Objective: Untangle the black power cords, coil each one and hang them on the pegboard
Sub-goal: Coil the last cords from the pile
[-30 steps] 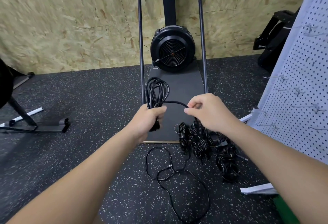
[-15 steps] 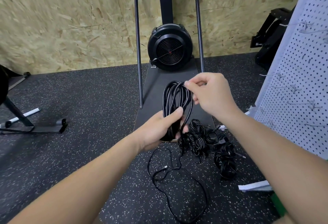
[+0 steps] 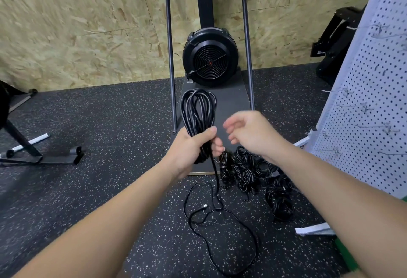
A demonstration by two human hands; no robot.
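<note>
Black cord (image 3: 198, 110) stands in upright loops out of my left hand (image 3: 193, 145), whose fingers wrap tight round the bundle's waist. Its loose tail (image 3: 217, 216) drops from my fist and snakes over the speckled floor (image 3: 88, 189). My right hand (image 3: 251, 132) hangs just beside the coil, fingers relaxed and holding nothing. Coiled cords (image 3: 253, 174) lie heaped on the floor below it, near the white pegboard (image 3: 365, 106).
</note>
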